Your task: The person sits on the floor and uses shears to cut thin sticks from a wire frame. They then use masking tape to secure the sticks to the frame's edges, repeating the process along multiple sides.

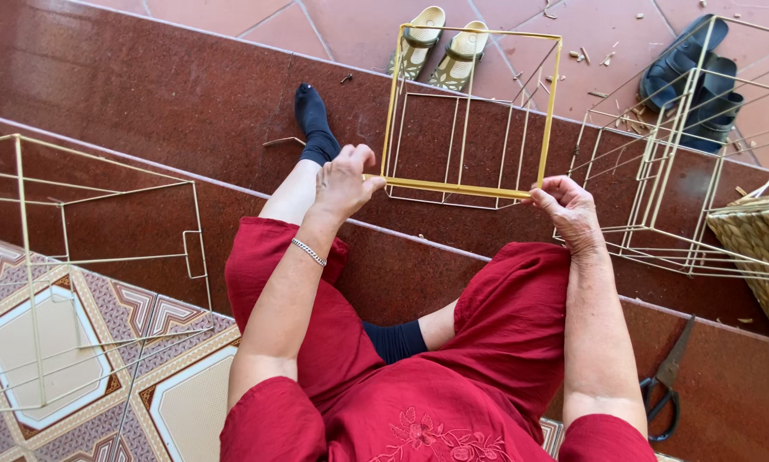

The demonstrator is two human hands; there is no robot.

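The left hand (pixel 343 181) and the right hand (pixel 568 211) each have a closed grip on the near bar of a yellow wire frame (pixel 470 111), a box of thin rods held upright above the reddish-brown steps (pixel 145 94). The left hand pinches the bar's left end, the right hand its right end, and the frame stands between them, just beyond the knees in red trousers (pixel 504 316). A pair of tan sandals (pixel 440 47) lies on the far floor behind the frame. To the right stand more wire frames (pixel 684 205), dark blue sandals (pixel 692 77) and a woven basket (pixel 761 248). Black-handled scissors (pixel 662 398) lie near the right elbow. Another wire frame (pixel 68 257) sits at the left over patterned tiles (pixel 51 342).
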